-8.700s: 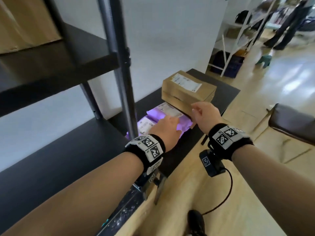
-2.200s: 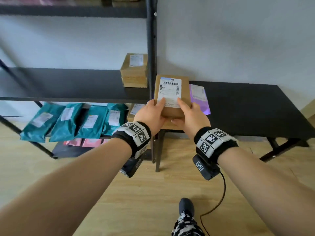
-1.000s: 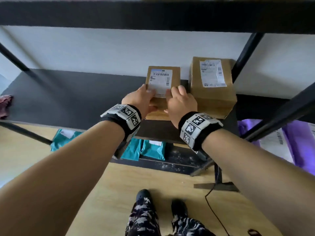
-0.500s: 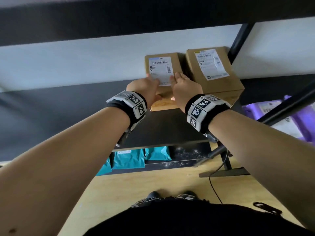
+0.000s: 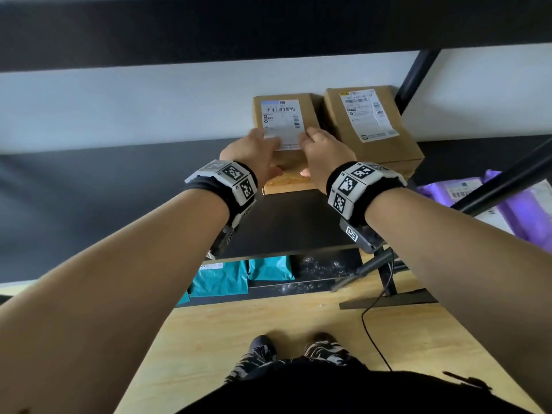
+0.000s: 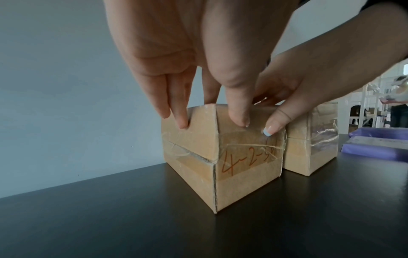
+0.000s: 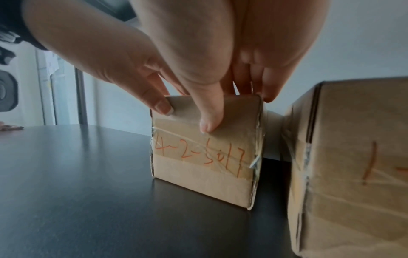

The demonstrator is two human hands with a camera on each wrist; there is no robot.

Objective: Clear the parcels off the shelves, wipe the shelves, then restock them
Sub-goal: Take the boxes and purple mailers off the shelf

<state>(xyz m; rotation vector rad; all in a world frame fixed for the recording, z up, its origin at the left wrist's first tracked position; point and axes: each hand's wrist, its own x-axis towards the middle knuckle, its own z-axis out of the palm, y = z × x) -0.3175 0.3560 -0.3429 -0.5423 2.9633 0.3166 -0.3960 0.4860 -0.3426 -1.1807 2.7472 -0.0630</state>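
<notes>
Small box (image 5: 283, 127) down flat on middle shelf (image 5: 104, 204), base fully seated per both wrist views. Sits at 12 o'clock from both wrists, long axis running 6-to-12, toward wall (image 5: 119, 100). Label face up, red "4-2-5017" scrawl on near end.

Left hand (image 5: 254, 156) at box's 7 o'clock corner, right hand (image 5: 322, 156) at 5 o'clock corner. Each grip: fingers over top and side edge, thumb pressed on near face, so both hands clamped on the box, not released yet. Equal reach, neither nearer.

Larger box (image 5: 367, 124) just beside, at 3 o'clock, narrow gap between, not touching as far as right wrist view shows. Skewed slightly off parallel.

Probable step: restock, final nudge then let go. Right-side fingers in the gap = pinch risk if pushed toward 3.

Shelf: black, smooth, slightly glossy, likely slides easily. Upper shelf (image 5: 268, 22) close overhead, so little lift room. Teal mailers (image 5: 221, 279) on bottom shelf, purple mailers (image 5: 507, 210) on table at 3 o'clock, wood floor (image 5: 298, 318) below.
</notes>
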